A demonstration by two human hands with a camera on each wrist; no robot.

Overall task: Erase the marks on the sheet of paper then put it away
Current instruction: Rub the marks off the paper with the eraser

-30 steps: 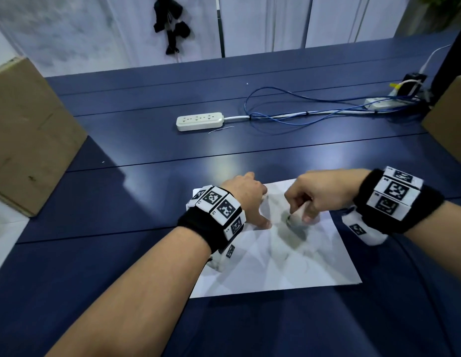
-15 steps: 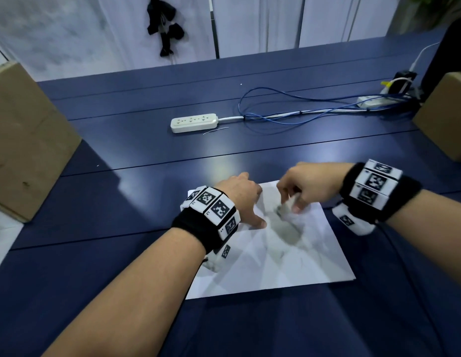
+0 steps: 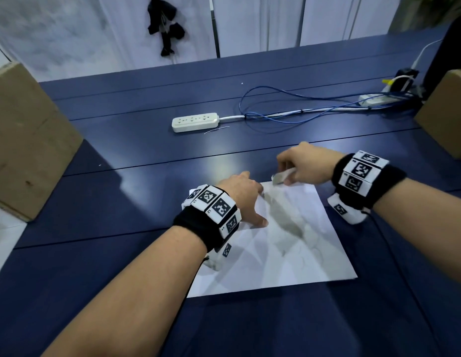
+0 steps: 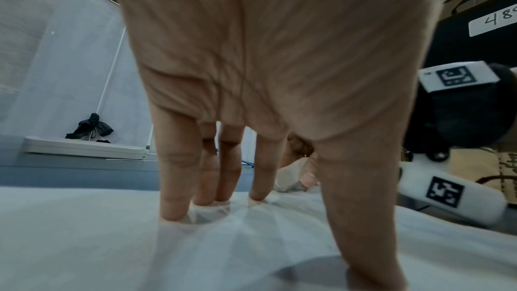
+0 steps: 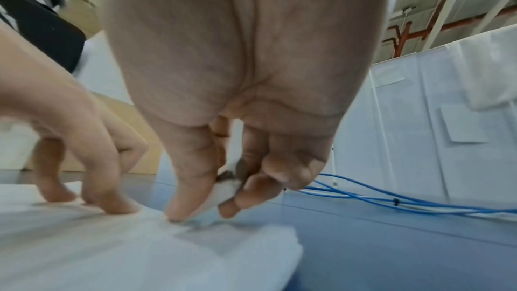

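A white sheet of paper (image 3: 288, 253) lies flat on the dark blue table (image 3: 121, 228), with faint grey marks near its middle. My left hand (image 3: 246, 199) presses straight, spread fingers (image 4: 173, 196) down on the sheet's far left part. My right hand (image 3: 301, 166) pinches a white eraser (image 3: 281, 177) between thumb and fingers. In the right wrist view the eraser (image 5: 223, 194) sits right at the sheet's far edge (image 5: 238, 234). Whether it touches the paper I cannot tell.
A white power strip (image 3: 195, 121) and looped blue cables (image 3: 288, 117) lie farther back on the table. Cardboard boxes stand at the left (image 3: 23, 140) and the right (image 3: 446, 112). A second power strip with plugs (image 3: 379, 96) sits at the far right.
My right hand has moved the eraser from the sheet's middle away from me to the far edge. The left hand stays pressed on the paper.
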